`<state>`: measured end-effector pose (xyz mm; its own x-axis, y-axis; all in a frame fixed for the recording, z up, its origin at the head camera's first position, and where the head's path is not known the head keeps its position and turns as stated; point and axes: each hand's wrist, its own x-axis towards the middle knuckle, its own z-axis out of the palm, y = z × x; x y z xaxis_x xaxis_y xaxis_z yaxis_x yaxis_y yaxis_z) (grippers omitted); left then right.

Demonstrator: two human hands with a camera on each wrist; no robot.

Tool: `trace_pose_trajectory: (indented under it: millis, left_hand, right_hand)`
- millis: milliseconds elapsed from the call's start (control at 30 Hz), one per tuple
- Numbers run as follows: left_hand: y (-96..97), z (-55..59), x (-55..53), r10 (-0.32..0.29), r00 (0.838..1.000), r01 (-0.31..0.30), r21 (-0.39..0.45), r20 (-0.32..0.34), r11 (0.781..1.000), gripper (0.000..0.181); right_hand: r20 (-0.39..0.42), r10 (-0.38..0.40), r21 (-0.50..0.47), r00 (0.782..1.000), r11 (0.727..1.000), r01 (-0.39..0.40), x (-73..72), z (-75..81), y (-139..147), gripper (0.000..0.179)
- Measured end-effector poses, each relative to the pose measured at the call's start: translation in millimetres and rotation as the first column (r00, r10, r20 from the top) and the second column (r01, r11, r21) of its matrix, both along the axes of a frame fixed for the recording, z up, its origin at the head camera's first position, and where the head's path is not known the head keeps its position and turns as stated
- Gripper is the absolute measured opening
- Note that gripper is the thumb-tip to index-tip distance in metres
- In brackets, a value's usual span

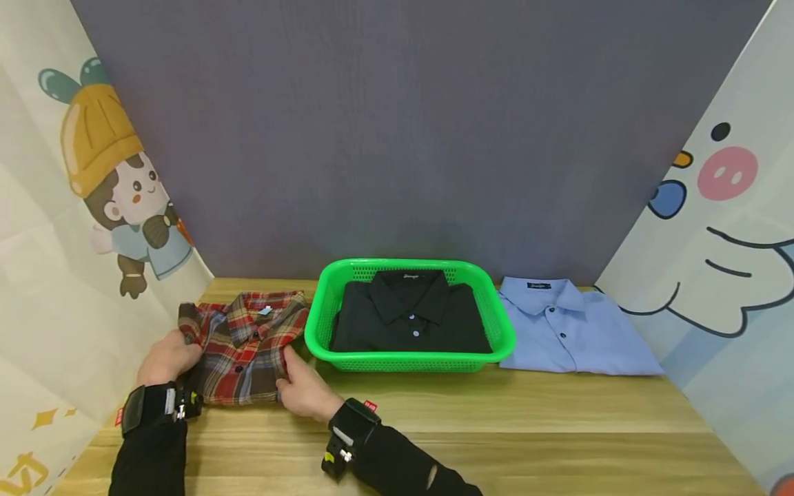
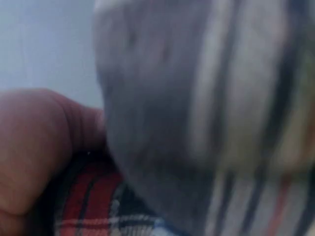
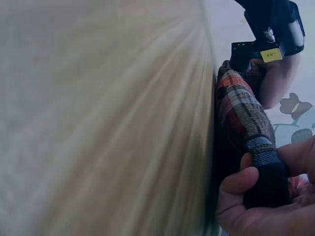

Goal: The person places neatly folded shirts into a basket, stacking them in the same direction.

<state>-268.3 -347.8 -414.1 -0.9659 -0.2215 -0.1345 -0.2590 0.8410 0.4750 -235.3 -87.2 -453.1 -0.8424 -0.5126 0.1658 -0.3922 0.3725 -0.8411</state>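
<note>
A folded red, brown and grey plaid shirt (image 1: 245, 351) with its collar away from me is at the left of the table, held by both hands. My left hand (image 1: 169, 358) grips its left side; in the left wrist view the plaid cloth (image 2: 157, 98) fills most of the picture beside the thumb. My right hand (image 1: 307, 387) pinches the shirt's right edge, and the right wrist view shows the fingers and thumb (image 3: 238, 184) closed round a dark fold. Right of the shirt stands a green basket (image 1: 409, 362) with a folded black shirt (image 1: 353, 324) inside.
A folded light blue shirt (image 1: 595, 337) lies to the basket's right. Behind everything rises a dark grey panel (image 1: 403, 138), flanked by cartoon-printed cloths. The wooden table (image 1: 527, 427) extends in front.
</note>
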Motion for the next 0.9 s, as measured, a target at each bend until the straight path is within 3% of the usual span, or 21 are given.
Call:
trace_pose_trajectory:
  millis: [100,200,433,600,900]
  left_hand:
    - [2.8,0.8,0.4,0.025,0.999,-0.025,0.005,-0.029,1.000,0.055]
    - [4.2,0.8,0.4,0.056,0.997,-0.056,0.014,-0.053,0.998,0.056]
    - [3.7,1.9,0.4,0.089,0.991,-0.083,0.072,-0.096,0.994,0.057]
    - [9.6,4.8,-0.8,0.104,0.977,-0.090,0.078,-0.189,0.993,0.054]
    - [27.1,14.0,-3.1,0.052,0.939,-0.033,0.063,-0.339,0.997,0.041]
  right_hand:
    - [-0.129,0.034,0.063,0.991,0.998,-0.026,0.2,3.2,-2,0.062]
    - [-0.183,0.059,0.121,0.981,0.992,-0.037,0.9,7.4,-4,0.060]
    - [-0.209,0.113,0.151,0.971,0.985,-0.082,0.6,15.1,-5,0.057]
    - [-0.237,0.122,0.123,0.964,0.988,-0.094,-1.4,27.0,-2,0.057]
    - [-0.144,0.116,0.004,0.983,0.993,-0.117,-4.4,55.6,13,0.059]
